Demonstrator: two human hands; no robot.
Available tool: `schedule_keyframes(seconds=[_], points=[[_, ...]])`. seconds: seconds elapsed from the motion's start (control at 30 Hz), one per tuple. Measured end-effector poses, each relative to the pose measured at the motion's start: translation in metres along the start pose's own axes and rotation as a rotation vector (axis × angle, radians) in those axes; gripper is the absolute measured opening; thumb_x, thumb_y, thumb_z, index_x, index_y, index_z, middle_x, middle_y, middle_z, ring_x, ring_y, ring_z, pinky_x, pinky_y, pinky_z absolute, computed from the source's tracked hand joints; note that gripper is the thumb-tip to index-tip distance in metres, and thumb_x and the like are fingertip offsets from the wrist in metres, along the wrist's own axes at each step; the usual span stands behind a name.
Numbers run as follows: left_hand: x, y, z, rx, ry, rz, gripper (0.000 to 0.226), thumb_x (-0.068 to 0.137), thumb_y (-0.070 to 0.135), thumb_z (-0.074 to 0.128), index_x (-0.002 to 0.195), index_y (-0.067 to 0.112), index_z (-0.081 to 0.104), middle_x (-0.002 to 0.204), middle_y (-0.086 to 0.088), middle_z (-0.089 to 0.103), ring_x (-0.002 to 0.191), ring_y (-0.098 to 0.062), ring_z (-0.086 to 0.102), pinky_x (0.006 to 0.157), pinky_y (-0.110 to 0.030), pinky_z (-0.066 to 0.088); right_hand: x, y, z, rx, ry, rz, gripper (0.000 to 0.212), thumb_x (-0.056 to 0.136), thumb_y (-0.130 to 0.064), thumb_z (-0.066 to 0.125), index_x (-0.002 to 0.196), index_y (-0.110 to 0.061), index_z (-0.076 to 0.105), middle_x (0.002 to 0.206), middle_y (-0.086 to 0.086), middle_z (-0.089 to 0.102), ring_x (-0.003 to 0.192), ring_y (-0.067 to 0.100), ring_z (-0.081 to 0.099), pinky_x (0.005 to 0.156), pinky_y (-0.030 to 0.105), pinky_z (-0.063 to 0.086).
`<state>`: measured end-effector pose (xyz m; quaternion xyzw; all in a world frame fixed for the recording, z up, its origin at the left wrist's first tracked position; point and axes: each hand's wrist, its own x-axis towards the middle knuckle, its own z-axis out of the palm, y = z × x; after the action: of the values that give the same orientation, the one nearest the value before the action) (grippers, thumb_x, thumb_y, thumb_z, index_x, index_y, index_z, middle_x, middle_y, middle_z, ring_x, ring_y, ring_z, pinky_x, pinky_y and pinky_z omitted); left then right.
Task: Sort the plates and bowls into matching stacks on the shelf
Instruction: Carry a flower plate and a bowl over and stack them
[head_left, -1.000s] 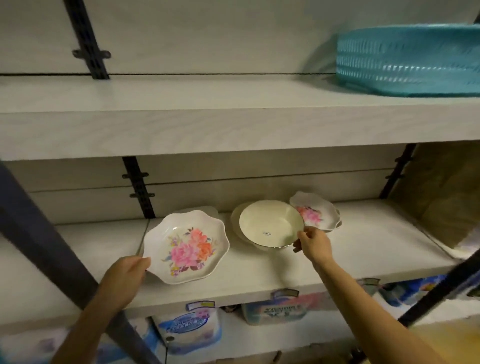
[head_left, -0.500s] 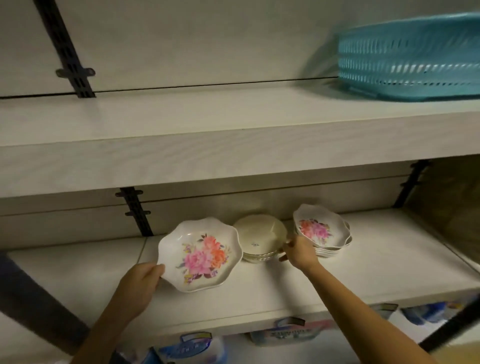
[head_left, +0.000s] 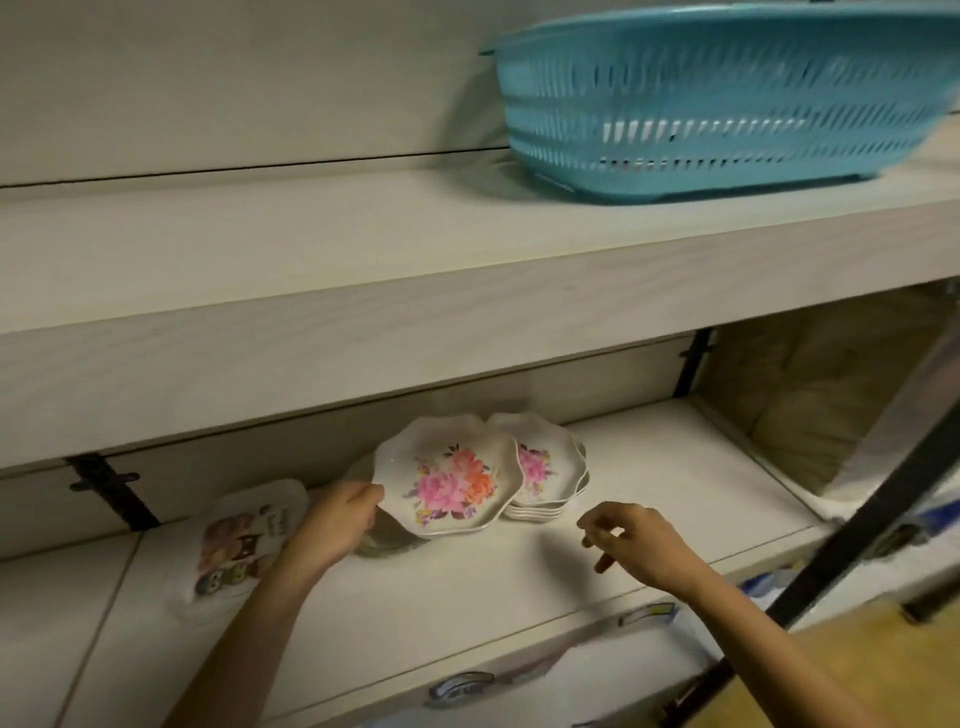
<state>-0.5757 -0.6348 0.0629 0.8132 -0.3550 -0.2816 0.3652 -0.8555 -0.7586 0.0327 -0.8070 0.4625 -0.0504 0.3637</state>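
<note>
Head view: left hand (head_left: 337, 519) grips the left rim of a white scalloped plate with a pink-and-orange flower print (head_left: 449, 478), fingers curled round the edge. The plate is lifted off the pale wood-grain shelf (head_left: 493, 597), face tilted toward the camera, and runs rightward from the fingers. It hangs over a stack of plain cream bowls (head_left: 387, 543), which it mostly hides. Touching or clear of them, can't tell.

Key relation: the stack of matching floral scalloped plates (head_left: 550, 488) sits just right of and behind the held plate, whose right edge overlaps it in view. So the target lies right of the left fingers, across the plate's full width. Judgement: next move is a short shift right, level out, set down on top. The scalloped rims need rough alignment to nest.

Right hand (head_left: 639, 545) hovers above the shelf, front-right of the floral stack, near but apart. Its fingers are loosely curled and spread, holding nothing. It's the nearer hand to that stack and could steady it.

Also here: a stack of square white plates with a cartoon owl print (head_left: 239, 545), left of the left wrist, blurred. A teal slotted plastic basket (head_left: 727, 98) sits on the upper shelf board (head_left: 363, 270).
</note>
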Motion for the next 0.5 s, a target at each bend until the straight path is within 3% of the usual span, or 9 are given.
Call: schedule_keyframes(seconds=[0.07, 0.17, 0.27, 0.43, 0.5], points=[[0.020, 0.006, 0.019, -0.001, -0.014, -0.021, 0.041, 0.084, 0.017, 0.051, 0.045, 0.015, 0.037, 0.035, 0.005, 0.037, 0.046, -0.018, 0.033, 0.057, -0.030, 0.026, 0.002, 0.014, -0.015, -0.001, -0.011, 0.003, 0.013, 0.094, -0.021, 0.049, 0.094, -0.030, 0.059, 0.093, -0.011, 0.069, 0.068, 0.009, 0.072, 0.081, 0.027, 0.053], [0.043, 0.022, 0.044, 0.105, -0.021, -0.028, 0.035, 0.087, 0.016, 0.045, 0.053, 0.014, 0.039, 0.048, -0.003, 0.040, 0.051, -0.021, 0.037, 0.057, -0.030, 0.032, 0.009, 0.034, -0.033, 0.001, -0.004, -0.001, 0.015, 0.093, -0.022, 0.049, 0.090, -0.033, 0.058, 0.092, -0.010, 0.070, 0.066, 0.007, 0.072, 0.075, 0.022, 0.051], [0.057, 0.034, 0.064, 0.183, -0.018, -0.006, 0.035, 0.087, 0.011, 0.042, 0.054, 0.013, 0.033, 0.056, -0.008, 0.036, 0.058, -0.024, 0.037, 0.050, -0.032, 0.021, 0.018, 0.051, -0.044, -0.008, -0.021, -0.007, 0.016, 0.094, -0.022, 0.049, 0.091, -0.034, 0.058, 0.093, -0.011, 0.069, 0.067, 0.006, 0.072, 0.075, 0.021, 0.052], [0.066, 0.047, 0.093, 0.192, 0.016, -0.012, 0.030, 0.089, 0.019, 0.037, 0.059, 0.015, 0.037, 0.086, -0.026, 0.053, 0.090, -0.036, 0.056, 0.068, -0.031, 0.029, 0.033, 0.066, -0.058, -0.005, -0.033, -0.027, 0.015, 0.094, -0.022, 0.049, 0.092, -0.033, 0.059, 0.091, -0.013, 0.068, 0.068, 0.008, 0.072, 0.077, 0.023, 0.053], [0.066, 0.051, 0.101, 0.201, 0.023, -0.023, 0.036, 0.091, 0.021, 0.035, 0.056, 0.019, 0.033, 0.097, -0.027, 0.058, 0.092, -0.032, 0.056, 0.066, -0.031, 0.031, 0.039, 0.069, -0.062, -0.003, -0.038, -0.040, 0.016, 0.094, -0.023, 0.049, 0.091, -0.034, 0.059, 0.091, -0.013, 0.067, 0.068, 0.009, 0.072, 0.078, 0.023, 0.053]])
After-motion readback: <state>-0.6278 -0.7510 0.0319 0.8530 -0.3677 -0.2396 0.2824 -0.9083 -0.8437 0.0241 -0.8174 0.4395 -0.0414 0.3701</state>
